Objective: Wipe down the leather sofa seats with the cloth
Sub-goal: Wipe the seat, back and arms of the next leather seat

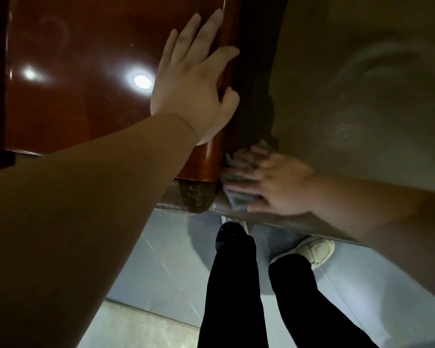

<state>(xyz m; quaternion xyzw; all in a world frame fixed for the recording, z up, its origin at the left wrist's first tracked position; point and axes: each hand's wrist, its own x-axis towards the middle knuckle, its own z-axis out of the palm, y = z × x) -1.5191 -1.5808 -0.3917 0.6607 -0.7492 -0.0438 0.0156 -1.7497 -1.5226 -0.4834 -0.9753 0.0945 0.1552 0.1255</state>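
Pressing down at the near left corner of the olive leather sofa seat point(349, 84), the blurred right hand point(274, 187) is laid with fingers spread over the grey cloth point(239, 199), just beside the glossy wooden armrest point(86, 71). The left hand point(194, 81) is rested flat and wide on that armrest. Black trousers point(236, 285) and white shoes point(314, 249) are seen on the tiled floor point(161, 259).

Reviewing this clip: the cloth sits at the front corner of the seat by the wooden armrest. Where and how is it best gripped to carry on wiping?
Probably flat from above, as the right hand does now: fingers spread over the cloth, pressing it onto the leather seat. It lies crumpled against the wooden armrest, so come from the open seat side. Motion blur hides its folds.
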